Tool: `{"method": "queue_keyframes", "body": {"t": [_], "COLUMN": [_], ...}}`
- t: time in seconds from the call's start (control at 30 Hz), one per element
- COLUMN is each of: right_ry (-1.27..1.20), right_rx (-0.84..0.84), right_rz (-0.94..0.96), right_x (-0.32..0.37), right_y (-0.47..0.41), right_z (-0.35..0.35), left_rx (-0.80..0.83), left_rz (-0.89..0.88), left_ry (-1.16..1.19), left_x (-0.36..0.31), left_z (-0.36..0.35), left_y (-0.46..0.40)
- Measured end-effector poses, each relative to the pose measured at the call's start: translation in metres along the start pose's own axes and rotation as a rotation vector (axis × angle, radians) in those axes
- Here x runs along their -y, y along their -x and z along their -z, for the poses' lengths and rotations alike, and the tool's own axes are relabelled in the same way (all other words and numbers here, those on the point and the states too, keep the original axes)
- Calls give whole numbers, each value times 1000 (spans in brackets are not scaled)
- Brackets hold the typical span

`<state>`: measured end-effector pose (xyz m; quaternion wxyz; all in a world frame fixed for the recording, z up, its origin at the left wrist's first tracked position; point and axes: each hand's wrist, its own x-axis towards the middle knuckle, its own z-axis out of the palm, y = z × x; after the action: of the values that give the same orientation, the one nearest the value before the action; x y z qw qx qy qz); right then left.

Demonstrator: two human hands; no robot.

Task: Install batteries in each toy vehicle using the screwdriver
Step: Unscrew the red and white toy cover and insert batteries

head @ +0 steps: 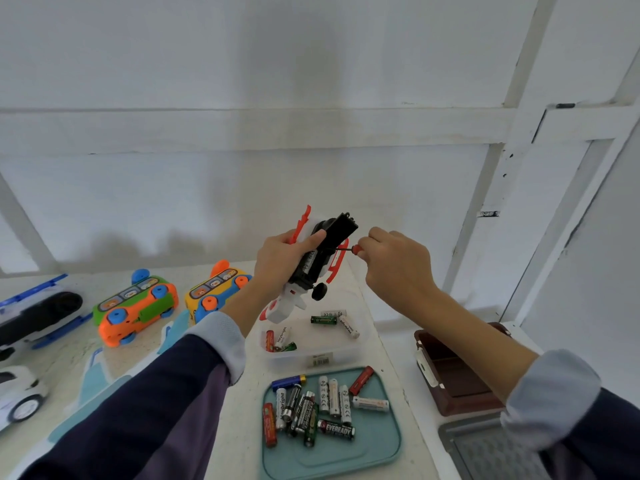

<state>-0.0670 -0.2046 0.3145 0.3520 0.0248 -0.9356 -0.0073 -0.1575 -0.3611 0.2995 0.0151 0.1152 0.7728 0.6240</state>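
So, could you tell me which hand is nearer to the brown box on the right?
Right. The right hand, pinching the screwdriver, is above and left of the brown box; the left hand, gripping the toy vehicle, is farther left.

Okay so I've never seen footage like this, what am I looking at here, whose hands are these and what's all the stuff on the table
There is one picture, from a camera worn on a person's head, looking down at their own hands. The left hand grips a white, red and black toy vehicle, underside turned up. The right hand pinches a small red-handled screwdriver, tip against the toy. On the table lie a teal tray of loose batteries, a clear tub holding a few more, and other toy vehicles to the left.
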Motion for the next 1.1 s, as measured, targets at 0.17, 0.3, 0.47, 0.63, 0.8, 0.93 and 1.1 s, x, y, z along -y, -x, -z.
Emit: {"method": "queue_keyframes", "body": {"t": [0.17,0.3,0.47,0.63,0.8,0.93,1.1], "right_ry": [-68,-44,-43,66,59,20,16], "right_rx": [34,69,124,163,213,227,139], "right_rz": [37,25,17,55,44,51,25], "right_x": [-10,-12,-9,-12,-15,-15,-8], "right_y": [1,4,3,-1,-5,-4,1], "right_z": [-1,-3,4,3,8,9,1], "left_rx": [-2,-13,-22,-13,3,6,5], "left_rz": [-44,-89,-115,-116,-119,-110,-75], "left_ry": [-108,-219,-268,-331,-436,-448,-353], "left_x": [4,5,10,13,11,12,14], "left_z": [0,-5,-10,-12,-8,-2,0], "left_y": [2,4,3,1,0,-3,-7]}}
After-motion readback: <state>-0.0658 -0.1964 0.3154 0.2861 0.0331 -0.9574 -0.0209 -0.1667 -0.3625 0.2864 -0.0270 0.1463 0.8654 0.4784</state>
